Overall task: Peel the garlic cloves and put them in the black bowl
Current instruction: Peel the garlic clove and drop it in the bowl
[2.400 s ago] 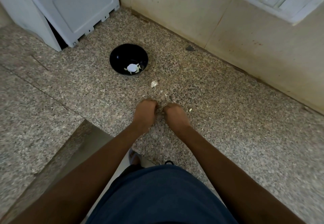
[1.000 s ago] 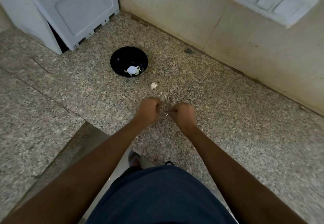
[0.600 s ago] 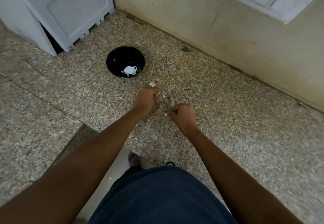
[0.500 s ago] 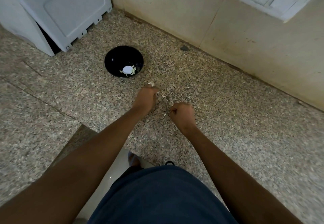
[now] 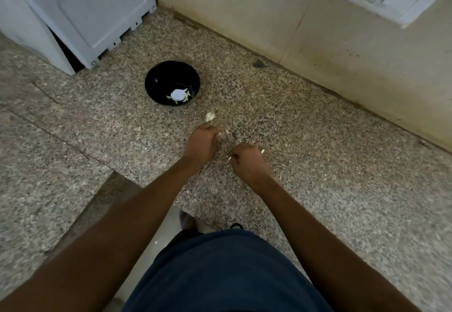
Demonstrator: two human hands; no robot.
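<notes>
Peeling is the step in hand, by my reading; the left hand (image 5: 201, 144) reaches forward over the speckled worktop (image 5: 318, 177) with its fingers curled downward near a pale scrap of garlic (image 5: 209, 116) that lies between it and the black bowl (image 5: 172, 82); whether those fingers pinch anything I cannot tell, since the knuckles hide the tips. The right hand (image 5: 248, 162) is curled into a loose fist just beside it, apart from the left, and small pale bits show at its edges, so it seems to grip a clove or a piece of skin, though which is too small to say. The bowl stands further off, near a white appliance (image 5: 73, 15), and already holds several pale peeled cloves (image 5: 178, 95) at its bottom; loose flecks of skin lie on the worktop between the hands. The next move likely calls for a fine pinch on whatever lies under the left fingers; a peeled clove then needs a short carry forward and left to the bowl.
</notes>
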